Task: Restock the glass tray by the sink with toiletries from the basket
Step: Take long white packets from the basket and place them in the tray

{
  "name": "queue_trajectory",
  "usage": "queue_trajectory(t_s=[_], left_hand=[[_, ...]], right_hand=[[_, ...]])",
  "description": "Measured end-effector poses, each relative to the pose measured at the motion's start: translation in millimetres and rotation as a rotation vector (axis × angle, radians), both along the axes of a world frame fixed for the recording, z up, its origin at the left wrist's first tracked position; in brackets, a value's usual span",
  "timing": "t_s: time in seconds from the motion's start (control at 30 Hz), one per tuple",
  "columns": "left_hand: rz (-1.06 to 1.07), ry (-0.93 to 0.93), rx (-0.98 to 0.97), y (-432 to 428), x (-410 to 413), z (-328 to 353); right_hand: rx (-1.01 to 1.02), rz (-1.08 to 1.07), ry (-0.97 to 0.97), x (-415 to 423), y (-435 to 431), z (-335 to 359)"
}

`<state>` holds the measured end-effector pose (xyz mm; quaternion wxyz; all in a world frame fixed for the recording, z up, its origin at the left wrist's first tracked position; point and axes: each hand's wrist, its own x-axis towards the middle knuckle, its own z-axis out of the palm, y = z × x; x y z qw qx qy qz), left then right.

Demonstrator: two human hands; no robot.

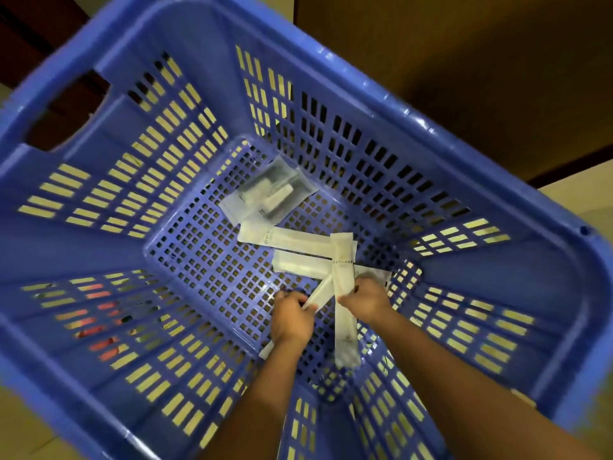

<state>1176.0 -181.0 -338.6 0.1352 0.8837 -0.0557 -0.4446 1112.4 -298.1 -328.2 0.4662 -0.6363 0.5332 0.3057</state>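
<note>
Basket: The big blue basket [431, 127] fills almost all I can see. It has holes all over its walls and floor.

Left hand: The left hand [292, 315] is down at the near side of the basket floor. Its fingers are curled round a thin packet [320, 295], which sticks out on both sides of the fist.

Right hand: The right hand [363, 302] is just beside the left one. It grips a long packet [346, 333] near its middle. One end points to the far side and one end points to the near wall.

Left in the basket: Two flat white packets [298, 240] lie side by side on the floor, just beyond the hands. Some see-through bags [270, 190] lie in a little pile at the far end.

Glass tray: I cannot see it here, or the sink. So I cannot tell what is in it.

How far along: I think this is the picking-up part. Two packets are in the hands but not out of the basket yet.

What is left: Both packets need to be lifted out, carried to the tray and set down there. The other things may need the same trip.

Not sure: Something red shows through the holes in the left wall. I cannot tell what it is.
</note>
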Motion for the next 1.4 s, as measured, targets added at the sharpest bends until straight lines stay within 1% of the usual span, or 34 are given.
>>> queue_trajectory(t_s=[0.1, 0.17, 0.27, 0.33, 0.37, 0.43, 0.5, 0.57, 0.67, 0.77, 0.87, 1.0, 1.17, 1.3, 1.4], left_hand=[[0.064, 0.019, -0.029, 0, -2, 8], [0.145, 0.063, -0.059, -1, -3, 19], [0.3, 0.151, -0.125, -4, -4, 41], [0.482, 0.213, -0.236, -10, -4, 65], [0.576, 0.275, -0.297, -13, -5, 77], [0.712, 0.465, -0.434, -21, -4, 106], [0.768, 0.603, -0.557, -26, -1, 135], [0.75, 0.643, -0.646, -29, 3, 162], [0.638, 0.601, -0.735, -37, 10, 210], [0.518, 0.59, -0.809, -52, 14, 264], [0.324, 0.625, -0.881, -72, 10, 320], [-0.066, 0.744, -0.911, -98, -7, 388], [-0.436, 0.855, -0.916, -123, -33, 437], [-0.684, 0.932, -0.907, -138, -46, 456], [-0.806, 0.902, -0.902, -148, -63, 467]], right_hand=[[0.032, -0.066, 0.001, -4, -5, 17], [0.045, -0.099, -0.011, -7, -12, 34], [0.071, -0.186, -0.095, -8, -22, 60], [0.096, -0.227, -0.146, -7, -24, 85], [0.11, -0.236, -0.165, -6, -24, 97], [0.138, -0.266, -0.212, -5, -24, 128], [0.152, -0.28, -0.263, -9, -23, 162], [0.159, -0.28, -0.329, -16, -24, 196], [0.142, -0.293, -0.45, -30, -28, 254], [0.069, -0.36, -0.552, -50, -32, 310], [-0.025, -0.448, -0.625, -73, -41, 358], [-0.096, -0.57, -0.755, -108, -62, 412], [-0.272, -0.741, -0.895, -155, -72, 467], [-0.372, -0.832, -0.937, -191, -68, 491], [-0.455, -0.891, -0.929, -217, -65, 497]])
